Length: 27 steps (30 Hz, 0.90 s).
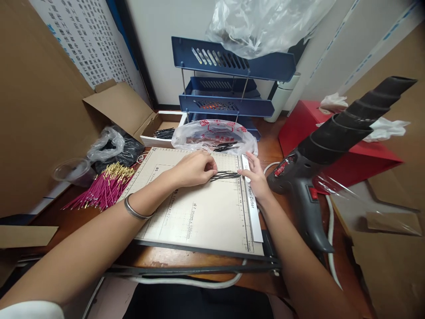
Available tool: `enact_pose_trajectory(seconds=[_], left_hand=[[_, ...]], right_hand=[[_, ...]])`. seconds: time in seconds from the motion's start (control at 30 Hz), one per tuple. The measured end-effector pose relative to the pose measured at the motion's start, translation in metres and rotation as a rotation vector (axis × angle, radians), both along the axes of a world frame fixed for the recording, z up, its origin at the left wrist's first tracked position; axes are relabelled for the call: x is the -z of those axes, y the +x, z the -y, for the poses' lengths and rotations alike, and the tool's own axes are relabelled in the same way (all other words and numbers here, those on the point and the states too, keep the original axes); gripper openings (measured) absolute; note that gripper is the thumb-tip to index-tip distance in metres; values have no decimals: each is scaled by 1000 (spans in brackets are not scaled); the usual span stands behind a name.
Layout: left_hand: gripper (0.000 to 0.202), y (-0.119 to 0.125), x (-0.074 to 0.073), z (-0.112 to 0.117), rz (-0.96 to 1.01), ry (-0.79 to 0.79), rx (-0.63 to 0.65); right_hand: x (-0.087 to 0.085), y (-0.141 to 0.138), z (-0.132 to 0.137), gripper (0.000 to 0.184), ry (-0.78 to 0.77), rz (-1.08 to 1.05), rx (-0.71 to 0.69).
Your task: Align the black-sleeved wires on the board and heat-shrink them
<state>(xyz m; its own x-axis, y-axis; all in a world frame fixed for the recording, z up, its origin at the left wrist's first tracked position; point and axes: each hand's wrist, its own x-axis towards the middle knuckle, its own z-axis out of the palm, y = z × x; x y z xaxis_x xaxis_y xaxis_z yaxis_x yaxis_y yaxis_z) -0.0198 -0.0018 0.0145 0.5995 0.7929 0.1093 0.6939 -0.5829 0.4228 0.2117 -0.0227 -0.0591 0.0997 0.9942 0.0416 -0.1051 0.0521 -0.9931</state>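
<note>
A small bundle of thin black strands lies crosswise over the cream board of a paper cutter, near its upper right. My left hand is closed, thumb and finger pinching the left ends of the bundle. At the cutter's white guard strip, my right hand grips the right ends, its thumb on the near side and its fingers reaching past the strip. The long black cutter arm stretches along the board's front edge. A plastic bag holding more black strands sits just behind the board.
Magenta sticks with gold tips lie left of the board. An open cardboard box holds black pieces. Blue shelf trays stand behind. On the right are a heat gun with a stepped nozzle and a red tissue box.
</note>
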Motion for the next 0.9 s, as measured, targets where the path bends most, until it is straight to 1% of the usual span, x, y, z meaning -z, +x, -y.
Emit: enact_pose_trajectory(seconds=[0.07,0.17,0.3,0.37,0.4,0.47,0.53,0.63,0.77,0.9], left_hand=[[13,0,3,0,-19,36,-11],[18,1,7,0,-8,80,-14],[18,3,9,2,29,55,-40],[17,5,8,3,48,44,-65],[17,5,9,3,61,46,-71],[16,6,9,3,94,66,-73],[16,6,11,4,122,91,-66],[16,8,13,5,145,110,-49],[16,12,16,8,171,131,-2],[16,12,18,8,239,171,39]], right_hand=[[2,1,-1,84,2,3,-2],[3,1,-2,89,6,8,-12],[-1,-1,1,90,10,-9,5],[-4,-1,4,82,22,-21,3],[-6,-1,5,75,36,-6,-6],[-9,1,8,56,71,82,-25],[-12,2,10,44,99,195,-31],[-15,3,13,42,134,283,2],[-17,3,14,34,199,294,20],[-20,4,14,38,199,282,-1]])
